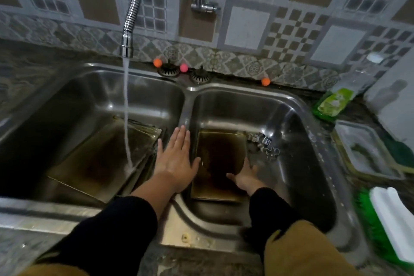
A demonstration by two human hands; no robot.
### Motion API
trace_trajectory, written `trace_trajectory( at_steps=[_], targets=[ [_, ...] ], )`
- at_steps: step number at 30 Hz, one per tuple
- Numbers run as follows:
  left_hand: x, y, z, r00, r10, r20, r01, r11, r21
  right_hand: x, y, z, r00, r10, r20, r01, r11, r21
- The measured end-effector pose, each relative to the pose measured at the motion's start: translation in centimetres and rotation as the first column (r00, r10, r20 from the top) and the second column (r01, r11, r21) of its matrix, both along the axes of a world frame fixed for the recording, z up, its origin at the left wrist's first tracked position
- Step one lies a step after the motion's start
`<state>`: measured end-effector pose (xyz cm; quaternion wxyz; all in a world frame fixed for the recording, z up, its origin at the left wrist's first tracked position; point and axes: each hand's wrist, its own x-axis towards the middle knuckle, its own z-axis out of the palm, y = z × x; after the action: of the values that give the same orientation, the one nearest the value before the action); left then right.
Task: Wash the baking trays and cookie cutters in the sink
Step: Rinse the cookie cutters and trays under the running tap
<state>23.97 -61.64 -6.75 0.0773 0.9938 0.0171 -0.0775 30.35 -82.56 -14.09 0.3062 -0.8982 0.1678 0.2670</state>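
Water runs from the tap onto the stacked baking trays in the basin left of the hands. The left hand hovers flat over the sink divider, fingers straight and together, holding nothing. The right hand is spread, reaching down at the right edge of the small tray. Just beyond that hand lie the cookie cutters. Further right, a green brush on the tabletop.
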Motion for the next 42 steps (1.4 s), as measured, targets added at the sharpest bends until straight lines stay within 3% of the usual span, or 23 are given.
trace_trajectory(
  at_steps=[7, 12, 19, 27, 31, 36, 42],
  targets=[
    [0.0, 0.0, -0.2, 1.0, 0.01, 0.024, -0.01, 1.0, 0.009, 0.4, 0.3, -1.3, 0.98, 0.181, -0.082, -0.195, 0.953, -0.23],
    [0.2, 0.0, -0.3, 1.0, 0.013, 0.028, -0.013, 1.0, 0.009, 0.4, 0.4, -0.9, 0.977, 0.201, -0.069, -0.211, 0.95, -0.229],
    [0.3, 0.3, -0.4, 1.0, -0.012, 0.008, 0.013, 0.999, -0.048, 0.7, 1.8, 2.7, 0.972, 0.213, 0.099, -0.197, 0.969, -0.152],
    [0.8, 4.5, 0.2, 0.989, -0.147, 0.027, 0.149, 0.966, -0.213, -1.3, 9.4, 10.2, 0.878, 0.302, 0.37, -0.258, 0.952, -0.165],
    [0.7, 10.3, 0.0, 0.999, 0.01, -0.039, -0.019, 0.971, -0.237, -3.4, 16.6, 11.2, 0.827, 0.274, 0.49, -0.3, 0.954, -0.026],
    [0.5, 18.1, -2.5, 0.96, 0.138, -0.244, -0.175, 0.975, -0.135, -5.5, 24.4, 8.3, 0.879, 0.339, 0.335, -0.383, 0.921, 0.073],
    [0.0, 24.0, -4.0, 0.917, 0.208, -0.34, -0.245, 0.967, -0.072, -5.5, 29.6, 3.7, 0.972, 0.229, 0.057, -0.234, 0.966, 0.114]
  ],
)
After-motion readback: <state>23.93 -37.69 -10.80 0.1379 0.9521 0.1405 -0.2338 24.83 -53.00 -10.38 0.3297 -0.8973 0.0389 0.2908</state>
